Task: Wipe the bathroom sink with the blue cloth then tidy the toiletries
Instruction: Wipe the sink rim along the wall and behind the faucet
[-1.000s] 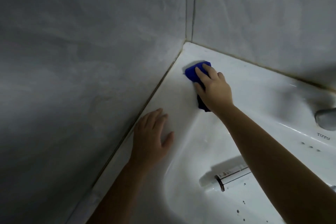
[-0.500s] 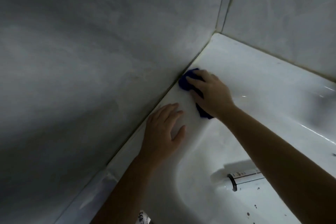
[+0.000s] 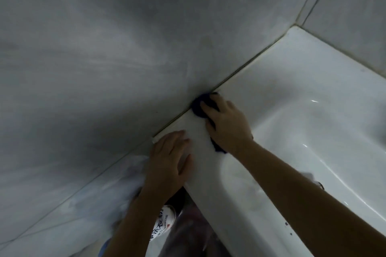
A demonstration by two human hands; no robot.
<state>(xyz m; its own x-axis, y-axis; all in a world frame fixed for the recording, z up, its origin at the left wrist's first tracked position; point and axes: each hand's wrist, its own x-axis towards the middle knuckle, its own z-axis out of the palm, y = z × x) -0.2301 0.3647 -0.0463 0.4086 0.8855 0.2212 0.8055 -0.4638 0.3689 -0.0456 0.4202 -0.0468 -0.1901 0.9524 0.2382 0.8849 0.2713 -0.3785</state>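
Grey wall tiles fill the left side, meeting the white sink along a dark grout seam. The left hand lies flat on the sink's near corner, fingers straight and spread, holding nothing. I judge it to be a brace, so the person can lean into the stroke. Below it, under the rim, a white container carries dark and red print (too blurred to read). Next comes the blue cloth, bunched hard against the seam where rim meets wall, likely because grime gathers there. The right hand covers it, fingers laid out over the fabric and pressing down rather than clutching. Further right the basin curves away, with dark specks near the forearm — the wiping seems unfinished.
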